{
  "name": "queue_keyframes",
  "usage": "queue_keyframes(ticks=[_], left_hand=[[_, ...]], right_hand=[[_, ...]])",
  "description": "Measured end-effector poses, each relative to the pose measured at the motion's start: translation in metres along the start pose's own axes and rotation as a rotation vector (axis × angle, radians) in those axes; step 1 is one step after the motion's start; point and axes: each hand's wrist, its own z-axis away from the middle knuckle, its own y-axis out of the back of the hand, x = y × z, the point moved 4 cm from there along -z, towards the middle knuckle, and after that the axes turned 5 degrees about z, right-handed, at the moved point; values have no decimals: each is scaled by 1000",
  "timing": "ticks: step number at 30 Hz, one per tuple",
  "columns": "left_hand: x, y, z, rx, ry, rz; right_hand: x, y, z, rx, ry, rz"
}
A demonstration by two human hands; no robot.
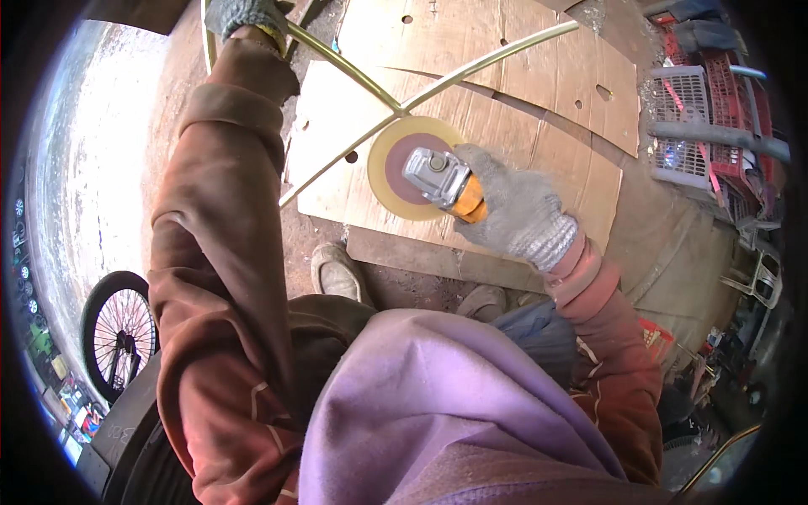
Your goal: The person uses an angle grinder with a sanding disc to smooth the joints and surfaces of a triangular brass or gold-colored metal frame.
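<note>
In my gloved right hand (518, 202) is an angle grinder (468, 200) with an orange body and a silver gear head. A wide, yellowish disc (383, 181) with a reddish-brown centre is fitted to it. Just beyond the disc lies the crossing of a brass-coloured metal frame (497, 56), whose thin bars spread out like an X. Whether the disc touches a bar, I cannot tell. At the upper left, my gloved left hand (247, 15) is closed around part of this frame; the picture's top edge cuts off some fingers.
Flattened cardboard sheets (539, 151) with small holes cover the floor under the frame. My shoe (338, 271) stands at their near edge. Red and grey plastic crates (680, 109) are stacked at the right, with a grey pipe (715, 139) across them. A spoked wheel (120, 337) stands at the left.
</note>
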Motion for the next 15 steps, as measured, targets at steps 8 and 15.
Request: queue_keyframes(ticks=[8,15], left_hand=[[15,-5,27,-554,34,-87],[35,11,-20,-665,292,-170]], right_hand=[[2,14,53,107,84,-98],[-2,16,102,-25,209,-76]])
